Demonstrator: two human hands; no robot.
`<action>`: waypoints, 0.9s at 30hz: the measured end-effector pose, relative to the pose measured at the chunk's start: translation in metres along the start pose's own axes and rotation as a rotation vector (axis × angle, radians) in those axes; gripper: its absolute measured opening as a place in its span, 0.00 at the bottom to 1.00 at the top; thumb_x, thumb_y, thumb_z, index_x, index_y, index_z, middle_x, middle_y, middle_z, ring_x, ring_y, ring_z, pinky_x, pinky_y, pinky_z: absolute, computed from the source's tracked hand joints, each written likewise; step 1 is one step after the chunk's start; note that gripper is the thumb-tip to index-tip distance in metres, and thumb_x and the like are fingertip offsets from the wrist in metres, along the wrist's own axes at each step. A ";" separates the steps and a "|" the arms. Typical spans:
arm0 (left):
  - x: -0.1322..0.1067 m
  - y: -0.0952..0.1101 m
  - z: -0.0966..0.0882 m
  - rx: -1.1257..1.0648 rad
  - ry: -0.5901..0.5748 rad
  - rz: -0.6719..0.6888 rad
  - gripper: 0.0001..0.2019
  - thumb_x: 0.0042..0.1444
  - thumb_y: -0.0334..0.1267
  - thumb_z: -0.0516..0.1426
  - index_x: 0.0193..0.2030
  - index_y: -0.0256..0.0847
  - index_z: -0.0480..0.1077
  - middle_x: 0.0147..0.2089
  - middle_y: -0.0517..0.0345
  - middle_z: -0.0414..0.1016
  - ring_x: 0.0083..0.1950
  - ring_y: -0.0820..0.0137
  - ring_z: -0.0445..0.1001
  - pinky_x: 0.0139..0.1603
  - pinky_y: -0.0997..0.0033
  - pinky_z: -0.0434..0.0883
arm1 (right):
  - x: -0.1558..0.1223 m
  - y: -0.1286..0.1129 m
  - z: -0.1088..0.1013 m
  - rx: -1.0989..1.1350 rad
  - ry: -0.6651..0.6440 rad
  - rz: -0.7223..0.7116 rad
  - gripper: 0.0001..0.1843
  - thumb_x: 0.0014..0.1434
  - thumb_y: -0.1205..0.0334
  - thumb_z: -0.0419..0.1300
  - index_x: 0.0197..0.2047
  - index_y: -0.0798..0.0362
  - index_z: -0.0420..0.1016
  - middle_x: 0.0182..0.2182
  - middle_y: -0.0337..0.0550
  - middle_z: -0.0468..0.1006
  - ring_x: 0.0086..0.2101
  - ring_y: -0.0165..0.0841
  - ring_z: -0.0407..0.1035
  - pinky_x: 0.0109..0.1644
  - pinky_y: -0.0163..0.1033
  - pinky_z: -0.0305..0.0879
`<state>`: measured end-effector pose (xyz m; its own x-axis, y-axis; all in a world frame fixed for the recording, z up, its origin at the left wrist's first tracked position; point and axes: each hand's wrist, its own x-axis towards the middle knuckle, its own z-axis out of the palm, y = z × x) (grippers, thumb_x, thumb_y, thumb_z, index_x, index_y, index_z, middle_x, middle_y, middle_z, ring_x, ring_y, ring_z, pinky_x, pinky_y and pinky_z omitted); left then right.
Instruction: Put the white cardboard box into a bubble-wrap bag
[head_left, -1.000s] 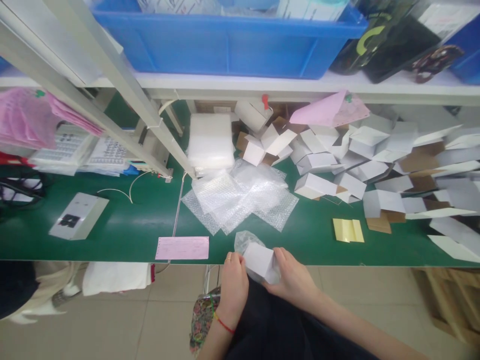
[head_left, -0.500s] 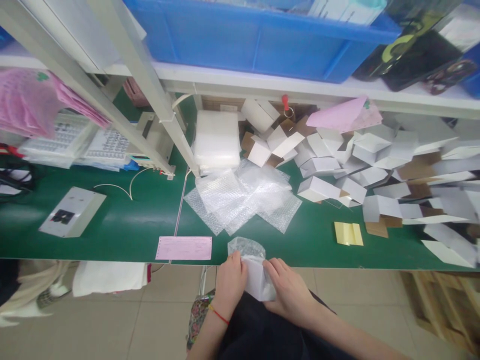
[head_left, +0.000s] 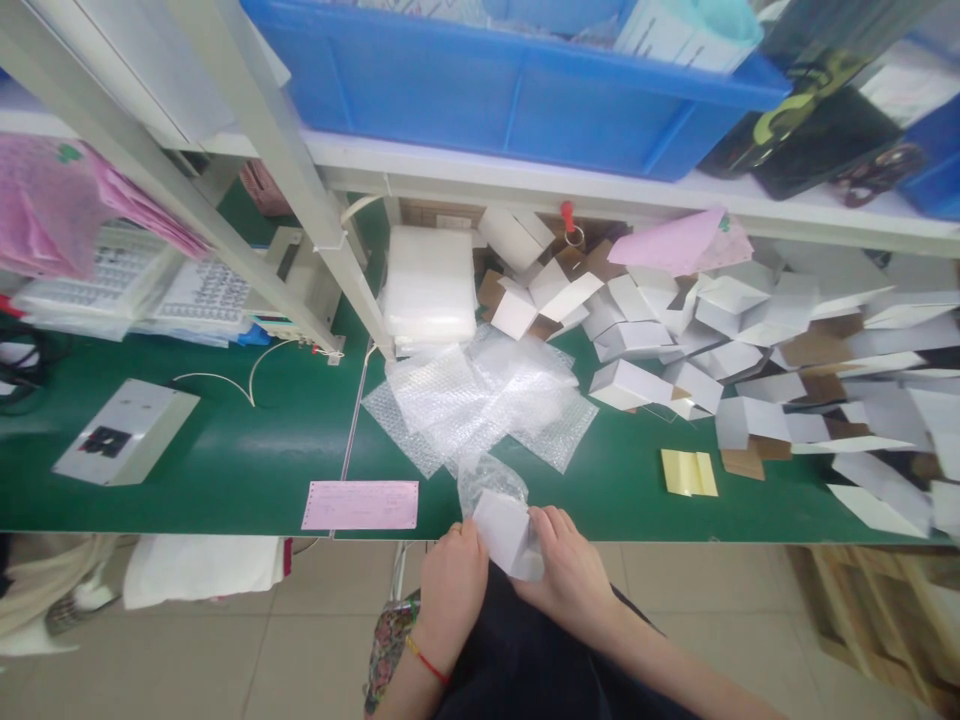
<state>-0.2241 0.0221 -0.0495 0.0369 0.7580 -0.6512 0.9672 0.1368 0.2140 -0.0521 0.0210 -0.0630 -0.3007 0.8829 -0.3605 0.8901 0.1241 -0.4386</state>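
Both my hands hold a small white carton at the near edge of the green bench. My left hand grips its left side and my right hand grips its right side, fingers curled on it. A clear bubble-wrap bag sticks out of the carton's far end. Just beyond lies a loose heap of bubble-wrap bags. A red cord circles my left wrist.
A pile of folded white cartons covers the bench's right half. A pink slip, a yellow sheet, a white device, a stack of foam sheets and slanted frame posts stand around. Blue bins sit on the shelf above.
The carton has been turned and tilted between my hands, with the bubble-wrap bag still poking from its far end. Both hands stayed at the bench edge.
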 end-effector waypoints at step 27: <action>0.001 -0.002 0.060 -0.287 0.563 0.095 0.13 0.66 0.29 0.46 0.36 0.41 0.70 0.37 0.53 0.73 0.42 0.62 0.74 0.47 0.61 0.73 | 0.026 0.014 0.034 1.302 -0.118 0.803 0.31 0.40 0.45 0.75 0.39 0.53 0.67 0.38 0.44 0.77 0.39 0.40 0.74 0.35 0.41 0.76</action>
<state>-0.2109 -0.0163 -0.0944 -0.0941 0.9835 -0.1544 0.8578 0.1588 0.4889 -0.0590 0.0297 -0.1066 0.0172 0.4731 -0.8808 -0.0639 -0.8786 -0.4732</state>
